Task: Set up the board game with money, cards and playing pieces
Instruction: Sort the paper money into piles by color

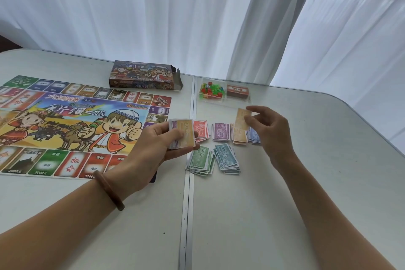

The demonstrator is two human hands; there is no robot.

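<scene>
My left hand (160, 144) grips a stack of play money (183, 132) with an orange 100 note on top. My right hand (267, 129) pinches a single orange note (241, 117) above the orange pile (238, 137). Sorted piles lie on the table: red (202, 129), purple (221, 130), blue-grey (253, 136), green 500s (200, 160) and teal 1000s (226, 158). The colourful game board (72, 123) lies flat at the left. A clear tray (223, 103) at the back holds small plastic pieces (210, 90) and a card deck (237, 90).
The game box (142, 75) lies behind the board with its end flap open. A seam (187, 193) runs between the two white table halves. White curtains hang behind. The table's rounded edge curves at the right.
</scene>
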